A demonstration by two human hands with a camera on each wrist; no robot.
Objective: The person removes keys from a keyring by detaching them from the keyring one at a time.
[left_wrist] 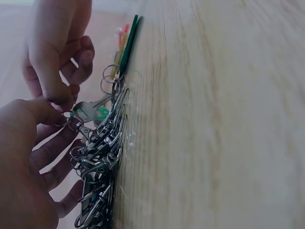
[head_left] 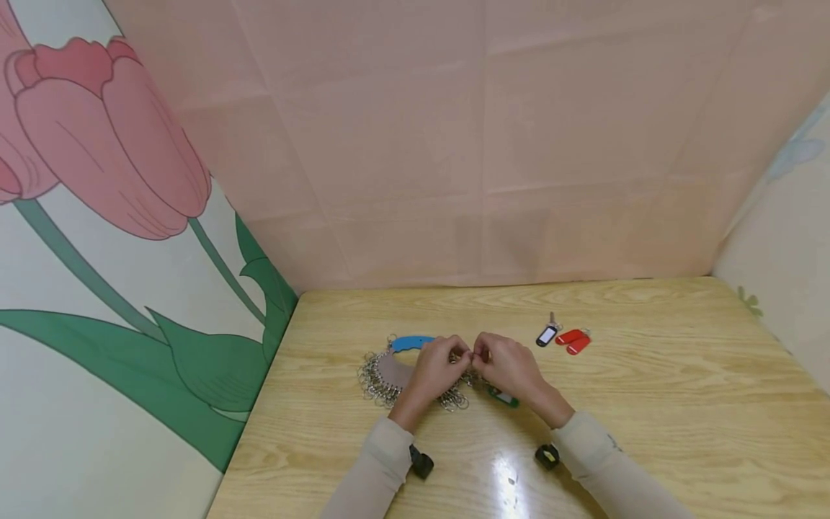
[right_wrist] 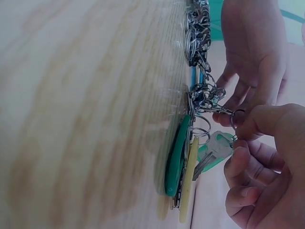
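Note:
My left hand [head_left: 437,367] and right hand [head_left: 509,364] meet fingertip to fingertip over the right end of a key holder with a blue handle [head_left: 411,342] and a grey curved plate [head_left: 392,370]. Many metal clips and rings [left_wrist: 100,164] hang along the plate. Both hands pinch a small metal split ring [right_wrist: 233,120], the left with thumb and forefinger, the right from the other side. A silver key [right_wrist: 218,147] and a light green tag [right_wrist: 206,162] dangle at it. Close below are a dark green tag [right_wrist: 176,157] and a yellow tag [right_wrist: 190,176].
Back right on the wood table [head_left: 668,375] lie two red key tags [head_left: 579,344] and a black-framed tag [head_left: 547,336] with a key [head_left: 552,318]. A pink wall covering [head_left: 402,144] rises behind, a tulip-printed panel [head_left: 110,137] at left.

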